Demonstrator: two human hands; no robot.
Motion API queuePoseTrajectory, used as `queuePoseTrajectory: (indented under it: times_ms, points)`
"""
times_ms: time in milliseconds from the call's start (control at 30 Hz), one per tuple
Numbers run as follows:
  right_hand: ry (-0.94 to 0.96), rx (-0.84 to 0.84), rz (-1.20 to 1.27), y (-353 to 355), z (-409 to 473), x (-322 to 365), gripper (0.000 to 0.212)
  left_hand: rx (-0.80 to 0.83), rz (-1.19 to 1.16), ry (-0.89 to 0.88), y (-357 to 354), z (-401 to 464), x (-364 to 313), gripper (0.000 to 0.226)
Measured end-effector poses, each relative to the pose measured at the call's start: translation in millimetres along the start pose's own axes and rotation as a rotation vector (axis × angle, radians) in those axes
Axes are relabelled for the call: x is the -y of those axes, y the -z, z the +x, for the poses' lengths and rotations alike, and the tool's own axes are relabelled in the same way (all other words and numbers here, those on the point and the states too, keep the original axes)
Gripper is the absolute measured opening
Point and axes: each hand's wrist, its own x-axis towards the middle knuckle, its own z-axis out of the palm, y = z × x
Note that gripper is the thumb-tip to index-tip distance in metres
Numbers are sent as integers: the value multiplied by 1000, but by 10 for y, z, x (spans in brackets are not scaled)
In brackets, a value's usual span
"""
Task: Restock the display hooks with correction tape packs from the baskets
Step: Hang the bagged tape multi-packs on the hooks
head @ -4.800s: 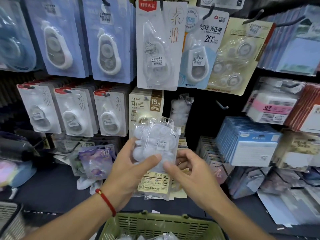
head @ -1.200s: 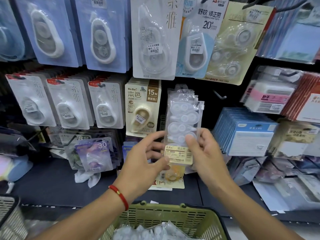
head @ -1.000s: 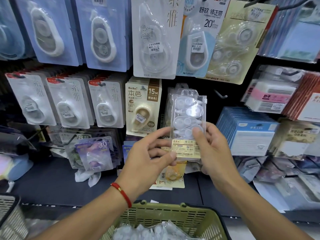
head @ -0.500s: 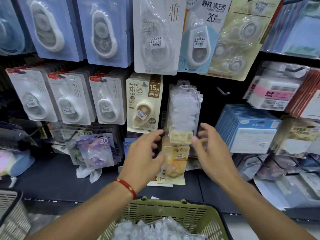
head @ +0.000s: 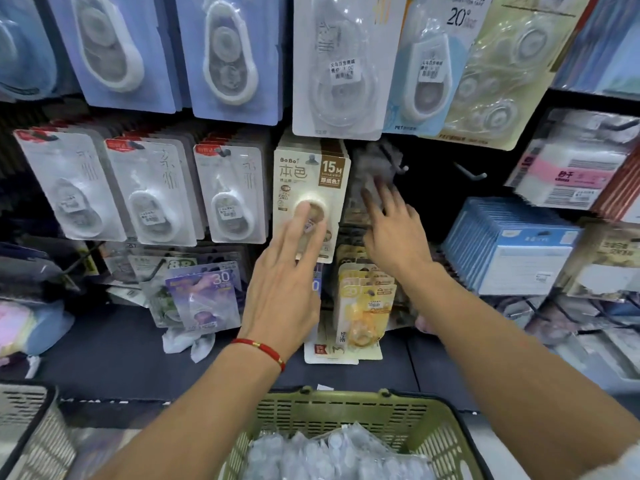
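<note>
Green basket point(head: 349, 410) of clear tape packs point(head: 332, 455)

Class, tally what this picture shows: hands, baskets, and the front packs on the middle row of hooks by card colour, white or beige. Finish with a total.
Hands: 2
Baskets: 2
White-card packs: 3
Beige-card packs: 1
Total: 8
</note>
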Motion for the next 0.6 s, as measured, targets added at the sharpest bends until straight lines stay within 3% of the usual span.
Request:
queuePoseTrajectory:
  times_ms: [167, 333, 433, 500, 600]
  points:
    - [-28, 99, -11, -76, 252, -67, 82, 9, -27, -33, -45, -23, 46, 101]
    - [-141, -75, 539, 25, -201, -57, 40, -1, -221, 41, -198, -256, 13, 70]
    - [-222, -3, 851, 143, -786, -63, 21, 222, -200, 64, -360, -503, -14, 56]
    - [-208, 194, 924, 131, -1184, -96, 17, 419, -145, 38, -470, -691, -21, 50]
    - [-174, 569, 796, -87, -1710, -169, 25, 759, -210, 98, -724, -1068, -94, 37]
